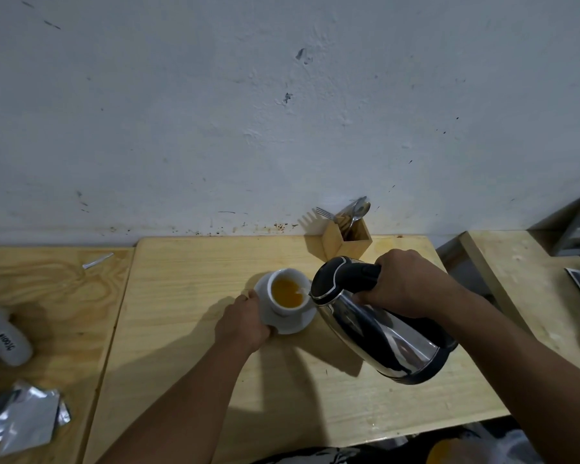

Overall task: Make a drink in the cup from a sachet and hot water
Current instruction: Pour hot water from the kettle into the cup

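The right hand is gripping and tipping the kettle so its spout is pouring into the cup mid-bench, while the left hand, fingers curled, is steadying the saucer against sliding.

Saucer partly under cup

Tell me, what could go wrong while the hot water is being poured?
The kettle is tilted far over the small cup, so water could overflow onto the saucer. The left hand holds the saucer's edge beside the stream and could get splashed or scalded.
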